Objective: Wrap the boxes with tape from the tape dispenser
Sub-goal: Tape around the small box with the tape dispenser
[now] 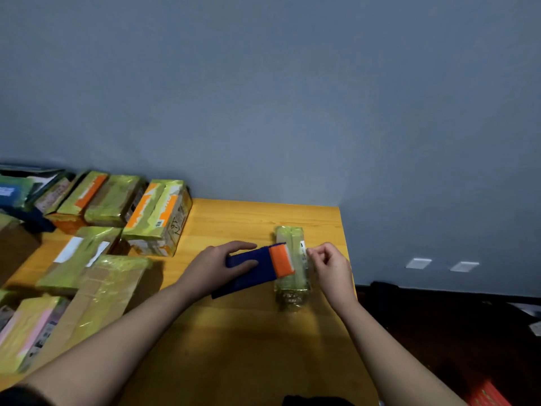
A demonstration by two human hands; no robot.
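A flat blue box point(251, 273) with an orange end lies slanted on the wooden table point(234, 332). My left hand point(218, 263) rests flat on its left part, fingers stretched along the far edge and thumb across the top. Against the orange end sits the yellowish see-through tape dispenser roll point(292, 268), running from far to near. My right hand point(332, 266) is just right of the roll, fingers curled, pinching the tape at the roll's upper right side. The pinched tape itself is hard to make out.
Several boxes wrapped in yellow-green tape point(158, 218) crowd the left side of the table, up to the grey wall. The table's right edge point(349, 259) runs just beyond my right hand, with dark floor past it. A bare stretch of table lies near me.
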